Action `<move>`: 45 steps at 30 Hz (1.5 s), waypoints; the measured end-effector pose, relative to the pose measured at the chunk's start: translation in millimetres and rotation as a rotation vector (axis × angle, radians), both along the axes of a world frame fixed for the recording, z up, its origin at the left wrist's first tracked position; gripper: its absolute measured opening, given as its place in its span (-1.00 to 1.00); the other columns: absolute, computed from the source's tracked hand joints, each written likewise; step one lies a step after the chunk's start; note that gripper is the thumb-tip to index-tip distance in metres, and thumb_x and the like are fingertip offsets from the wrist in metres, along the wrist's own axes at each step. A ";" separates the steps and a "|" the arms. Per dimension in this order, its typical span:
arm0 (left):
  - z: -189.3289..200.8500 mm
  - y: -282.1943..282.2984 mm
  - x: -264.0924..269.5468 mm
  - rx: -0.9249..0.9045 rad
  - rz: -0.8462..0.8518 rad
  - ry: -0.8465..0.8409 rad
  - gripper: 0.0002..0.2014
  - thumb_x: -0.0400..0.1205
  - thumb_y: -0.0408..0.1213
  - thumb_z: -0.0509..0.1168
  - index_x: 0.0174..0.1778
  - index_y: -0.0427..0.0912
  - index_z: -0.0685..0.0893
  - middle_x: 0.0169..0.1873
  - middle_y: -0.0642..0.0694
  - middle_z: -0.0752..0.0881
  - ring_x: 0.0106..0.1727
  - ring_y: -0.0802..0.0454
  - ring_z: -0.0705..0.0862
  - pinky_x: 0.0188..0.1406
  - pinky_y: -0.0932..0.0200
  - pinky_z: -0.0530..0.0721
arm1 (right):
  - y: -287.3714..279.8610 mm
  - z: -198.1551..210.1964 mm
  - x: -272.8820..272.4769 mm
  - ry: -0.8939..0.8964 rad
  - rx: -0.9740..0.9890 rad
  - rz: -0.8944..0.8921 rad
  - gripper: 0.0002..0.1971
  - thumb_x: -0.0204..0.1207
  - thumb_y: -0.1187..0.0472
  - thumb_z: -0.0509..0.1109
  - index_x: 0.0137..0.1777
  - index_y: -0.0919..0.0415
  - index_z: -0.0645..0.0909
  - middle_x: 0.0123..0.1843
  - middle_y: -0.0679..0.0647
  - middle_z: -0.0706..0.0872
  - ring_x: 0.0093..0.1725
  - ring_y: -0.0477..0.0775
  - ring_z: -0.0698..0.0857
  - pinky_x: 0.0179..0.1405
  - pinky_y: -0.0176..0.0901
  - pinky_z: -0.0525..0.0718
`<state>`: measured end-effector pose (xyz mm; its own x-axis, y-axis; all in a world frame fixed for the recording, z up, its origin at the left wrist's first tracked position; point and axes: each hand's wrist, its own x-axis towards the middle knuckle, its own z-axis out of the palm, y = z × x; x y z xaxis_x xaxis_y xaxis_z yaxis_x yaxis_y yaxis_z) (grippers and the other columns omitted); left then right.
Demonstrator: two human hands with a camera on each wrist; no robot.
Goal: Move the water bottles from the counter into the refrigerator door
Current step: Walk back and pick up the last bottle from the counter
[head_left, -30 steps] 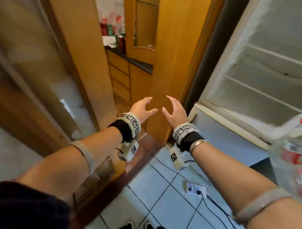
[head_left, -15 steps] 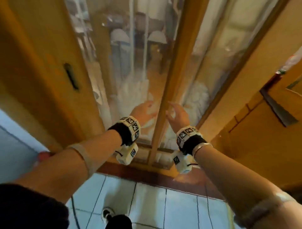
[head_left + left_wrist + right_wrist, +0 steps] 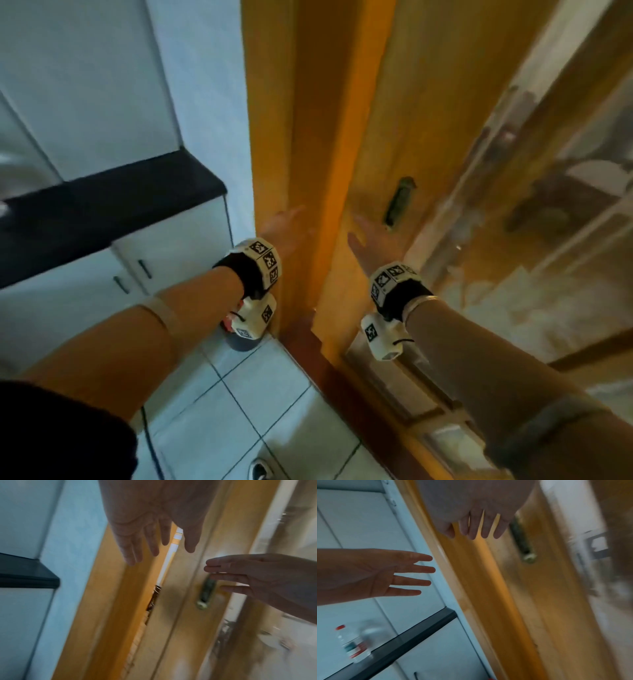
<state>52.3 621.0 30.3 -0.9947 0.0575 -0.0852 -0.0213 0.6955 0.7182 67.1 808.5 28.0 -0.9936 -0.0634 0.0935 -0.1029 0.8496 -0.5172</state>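
Observation:
A clear water bottle (image 3: pixel 352 644) with a red cap and a red, white and green label stands on the black counter (image 3: pixel 412 632), low at the left of the right wrist view. The head view shows that counter (image 3: pixel 113 202) at the left, with no bottle in sight on the part shown. My left hand (image 3: pixel 286 228) is held out in front of the orange door frame, fingers straight, holding nothing. My right hand (image 3: pixel 371 240) reaches out beside it toward the wooden door, also empty with straight fingers. The refrigerator is out of view.
An orange wooden door frame (image 3: pixel 308 137) and a sliding door with a recessed metal handle (image 3: pixel 399 200) and a glass pane stand straight ahead. White cabinets (image 3: pixel 164 253) sit under the counter. A dark bin (image 3: pixel 241 341) stands on the tiled floor (image 3: pixel 246 411) by the frame.
The view has swung left, from the open refrigerator past the glass door to the counter's end. Both empty hands stayed raised; their fingers have straightened.

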 end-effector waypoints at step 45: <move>-52.1 -696.8 -67.2 -0.091 0.895 -0.019 -0.40 0.58 -0.11 0.34 0.54 -0.07 0.32 0.45 -0.13 0.51 0.45 -0.11 0.49 0.40 0.04 0.45 | -766.4 -47.8 -216.2 -0.036 -0.117 0.805 -0.48 0.55 0.16 0.36 0.50 0.20 0.37 0.49 0.15 0.50 0.47 0.14 0.48 0.46 -0.03 0.42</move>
